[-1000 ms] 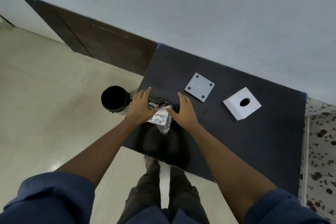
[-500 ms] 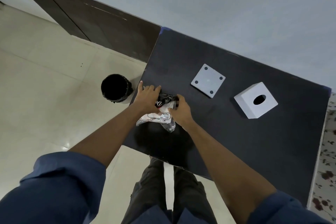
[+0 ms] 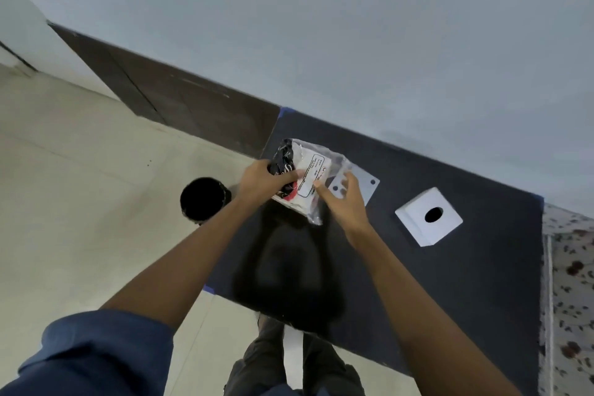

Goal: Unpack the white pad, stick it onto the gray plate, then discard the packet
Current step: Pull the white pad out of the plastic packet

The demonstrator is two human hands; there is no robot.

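Over the floor and up against the wall stands a big dark table (image 3: 450,267). On the floor by its left edge sits a round black bin (image 3: 204,199). On the right part of the table rests a white box (image 3: 429,217) with a round hole in its top. Near the middle lies the gray plate (image 3: 364,183), flat, with small holes at its corners. Part of it is hidden behind the packet.

Both hands hold the clear plastic packet (image 3: 305,180) up above the table, between the bin and the plate. It has a white label and dark print on it. The left hand (image 3: 262,182) is closed on the packet's left side, thumb on top. The right hand (image 3: 342,202) pinches the packet's right side with its fingers. The white pad looks to be inside the packet, but it is hard to tell it from the label and the wrapping.

This looks like the first step, getting the packet open. Nothing is stuck on the plate yet. Next, the hands need to find an edge and pull it apart, gently, so the pad does not fall or bend. Then the pad can come out.
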